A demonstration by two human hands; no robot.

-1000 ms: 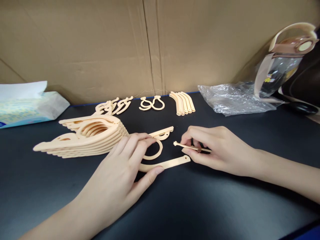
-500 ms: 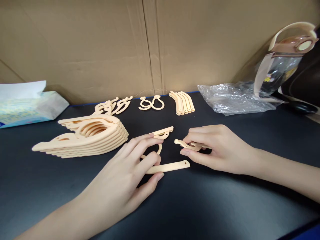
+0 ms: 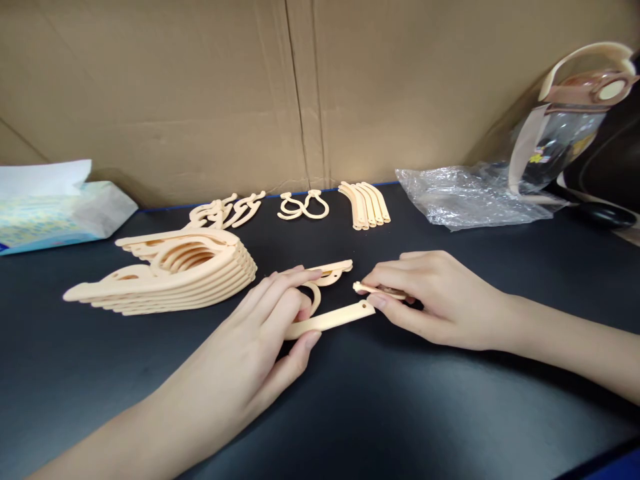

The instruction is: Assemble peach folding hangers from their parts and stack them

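My left hand [image 3: 260, 327] is closed around a cream plastic hanger frame [image 3: 337, 318] just above the black tabletop. Two arms of the frame stick out to the right past my fingers, the nearer one with a small hole at its tip. Part of the frame's rounded middle is hidden under my fingers. Between thumb and fingertips, my right hand [image 3: 433, 300] pinches a small cream hanger hook [image 3: 369, 288]. The knobbed end of the hook points left, close to the frame's arm tips, and its rest is mostly covered by my fingers.
A stack of hanger frames [image 3: 215, 283] lies at left. Behind are loose hooks [image 3: 240, 212], two looped hooks [image 3: 315, 213] and a row of curved strips [image 3: 367, 205]. A tissue pack [image 3: 60, 207], plastic bag [image 3: 450, 197], bottle [image 3: 570, 133] and cardboard wall [image 3: 200, 100] surround them.
My left hand has turned the hanger frame slightly, its near arm moving up and away from me. The hook in my right hand has tilted flatter, and the two pieces are closer together.
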